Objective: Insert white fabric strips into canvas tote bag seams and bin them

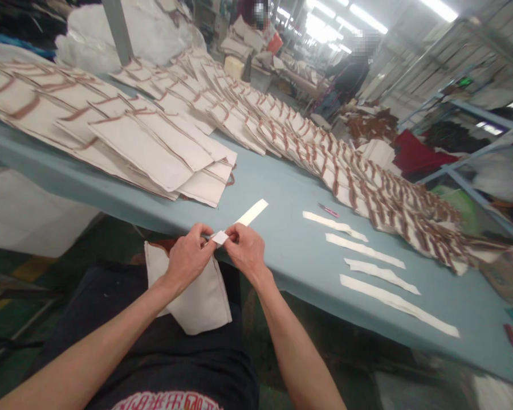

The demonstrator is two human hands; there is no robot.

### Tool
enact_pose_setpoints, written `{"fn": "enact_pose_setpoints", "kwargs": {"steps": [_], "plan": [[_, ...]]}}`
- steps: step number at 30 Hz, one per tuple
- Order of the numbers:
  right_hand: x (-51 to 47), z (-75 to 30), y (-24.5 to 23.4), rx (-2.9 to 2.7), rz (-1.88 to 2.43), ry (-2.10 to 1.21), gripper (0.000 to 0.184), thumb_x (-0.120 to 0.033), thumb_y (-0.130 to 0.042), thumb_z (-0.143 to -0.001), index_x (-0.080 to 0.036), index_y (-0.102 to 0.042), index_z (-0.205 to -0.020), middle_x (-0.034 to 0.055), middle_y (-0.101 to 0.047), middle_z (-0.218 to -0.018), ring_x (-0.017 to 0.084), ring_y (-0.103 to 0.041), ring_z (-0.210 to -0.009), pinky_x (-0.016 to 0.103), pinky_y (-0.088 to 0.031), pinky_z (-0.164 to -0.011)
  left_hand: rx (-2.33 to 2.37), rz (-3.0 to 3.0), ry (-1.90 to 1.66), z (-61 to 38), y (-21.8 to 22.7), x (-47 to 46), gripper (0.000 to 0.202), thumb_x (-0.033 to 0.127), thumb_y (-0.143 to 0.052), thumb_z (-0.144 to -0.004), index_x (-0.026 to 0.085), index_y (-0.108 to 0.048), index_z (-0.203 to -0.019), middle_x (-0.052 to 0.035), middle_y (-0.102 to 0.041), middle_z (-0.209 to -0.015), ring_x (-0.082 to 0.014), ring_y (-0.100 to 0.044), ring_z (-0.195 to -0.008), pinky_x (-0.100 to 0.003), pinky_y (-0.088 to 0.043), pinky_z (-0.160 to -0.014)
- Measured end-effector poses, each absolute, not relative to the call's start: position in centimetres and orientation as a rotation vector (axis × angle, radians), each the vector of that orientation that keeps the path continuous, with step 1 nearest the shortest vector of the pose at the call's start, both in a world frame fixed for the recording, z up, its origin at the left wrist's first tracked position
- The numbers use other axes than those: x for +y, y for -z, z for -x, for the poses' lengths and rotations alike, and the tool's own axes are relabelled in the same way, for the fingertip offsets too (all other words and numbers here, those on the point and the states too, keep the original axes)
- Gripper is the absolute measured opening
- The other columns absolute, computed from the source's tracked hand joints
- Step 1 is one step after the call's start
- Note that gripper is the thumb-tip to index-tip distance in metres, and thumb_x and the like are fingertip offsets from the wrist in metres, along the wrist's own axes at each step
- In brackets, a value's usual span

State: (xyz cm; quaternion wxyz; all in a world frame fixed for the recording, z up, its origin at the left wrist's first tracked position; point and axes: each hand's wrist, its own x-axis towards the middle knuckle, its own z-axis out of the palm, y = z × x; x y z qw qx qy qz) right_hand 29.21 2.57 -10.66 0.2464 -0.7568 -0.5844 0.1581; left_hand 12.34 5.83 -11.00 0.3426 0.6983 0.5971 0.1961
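My left hand (pixel 191 254) and my right hand (pixel 247 249) meet at the near edge of a pale blue table (pixel 282 239). Both pinch the near end of a long cream fabric strip (pixel 251 214) that runs away from me over the tabletop. Under my hands, a cream canvas bag (pixel 196 296) lies on my lap, hanging off the table edge. Both hands are closed on the strip's end.
Several loose cream strips (pixel 370 270) lie to the right, with a small red pen (pixel 328 210) beyond them. Stacks of cream bags with brown handles (pixel 154 148) cover the left and far side. Two people stand at the back. Blue shelving (pixel 474 165) is at right.
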Motion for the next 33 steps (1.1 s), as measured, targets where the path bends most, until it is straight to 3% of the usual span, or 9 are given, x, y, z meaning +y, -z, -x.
{"fn": "enact_pose_setpoints", "kwargs": {"steps": [4,10,14,18,21,25,30,33], "plan": [[2.7,-30.0,11.0,-1.544,2.072,-0.444,0.027,-0.043,-0.066,-0.109,-0.027,-0.067,-0.087,-0.0026,-0.075,-0.08,0.02,-0.065,-0.074,0.031,-0.038,-0.07,1.56,-1.799,-0.51,-12.4,10.8,5.7,0.027,0.05,-0.061,-0.102,0.028,-0.071,-0.113,-0.0013,-0.085,-0.08,-0.0333,-0.085,-0.092,-0.036,-0.048,-0.075],[2.8,-30.6,11.6,-1.494,2.078,-0.388,0.03,-0.047,-0.05,-0.116,-0.028,-0.064,-0.097,0.0024,-0.075,-0.085,0.025,-0.067,-0.078,0.033,-0.041,-0.071,1.496,-1.786,-0.545,-12.2,11.4,6.2,0.023,0.041,-0.067,-0.105,0.021,-0.074,-0.115,0.0006,-0.082,-0.079,-0.0242,-0.08,-0.079,-0.037,-0.059,-0.081],[2.6,-30.3,11.9,-1.503,2.062,-0.365,0.029,-0.047,-0.053,-0.113,-0.029,-0.061,-0.093,0.0017,-0.074,-0.082,0.025,-0.065,-0.076,0.032,-0.041,-0.071,1.444,-1.837,-0.6,-11.2,11.5,6.1,0.031,0.038,-0.059,-0.097,0.022,-0.075,-0.119,0.0026,-0.08,-0.07,-0.0246,-0.08,-0.07,-0.033,-0.058,-0.072],[2.3,-30.0,12.2,-1.528,2.04,-0.342,0.031,-0.045,-0.06,-0.11,-0.028,-0.059,-0.084,0.0013,-0.073,-0.08,0.023,-0.064,-0.076,0.031,-0.041,-0.073,1.443,-1.961,-0.662,-10.2,10.8,5.2,0.052,0.047,-0.047,-0.102,0.019,-0.074,-0.137,0.0014,-0.077,-0.066,-0.0253,-0.078,-0.067,-0.032,-0.056,-0.072],[2.3,-29.8,12.2,-1.544,2.03,-0.32,0.03,-0.042,-0.061,-0.11,-0.028,-0.059,-0.083,0.0016,-0.074,-0.081,0.022,-0.065,-0.077,0.031,-0.042,-0.075,1.396,-2.112,-0.607,-10.4,10.5,4.9,0.056,0.046,-0.048,-0.102,0.021,-0.077,-0.143,-0.0023,-0.081,-0.072,-0.0273,-0.08,-0.071,-0.032,-0.054,-0.072],[2.3,-29.7,12.2,-1.551,2.033,-0.288,0.03,-0.04,-0.062,-0.109,-0.027,-0.06,-0.082,0.0024,-0.075,-0.082,0.022,-0.066,-0.079,0.031,-0.042,-0.077,1.355,-2.298,-0.46,-10.9,10.8,4.9,0.048,0.041,-0.058,-0.096,0.028,-0.084,-0.134,-0.0072,-0.087,-0.079,-0.0325,-0.085,-0.077,-0.034,-0.053,-0.07],[2.3,-29.6,12.3,-1.566,2.023,-0.267,0.031,-0.041,-0.061,-0.11,-0.027,-0.06,-0.081,0.0018,-0.074,-0.08,0.022,-0.065,-0.079,0.031,-0.041,-0.076,1.494,-2.383,-0.38,-9.7,10.7,4.5,0.04,0.043,-0.051,-0.105,0.025,-0.087,-0.109,-0.0113,-0.09,-0.087,-0.034,-0.088,-0.086,-0.033,-0.054,-0.07],[2.3,-29.5,12.3,-1.57,2.015,-0.26,0.03,-0.04,-0.062,-0.109,-0.027,-0.06,-0.082,0.0025,-0.074,-0.082,0.022,-0.065,-0.081,0.031,-0.041,-0.077,1.478,-2.421,-0.333,-9.5,10.4,4.5,0.043,0.044,-0.05,-0.107,0.026,-0.086,-0.122,-0.0099,-0.092,-0.093,-0.0344,-0.089,-0.091,-0.034,-0.055,-0.072]]}}
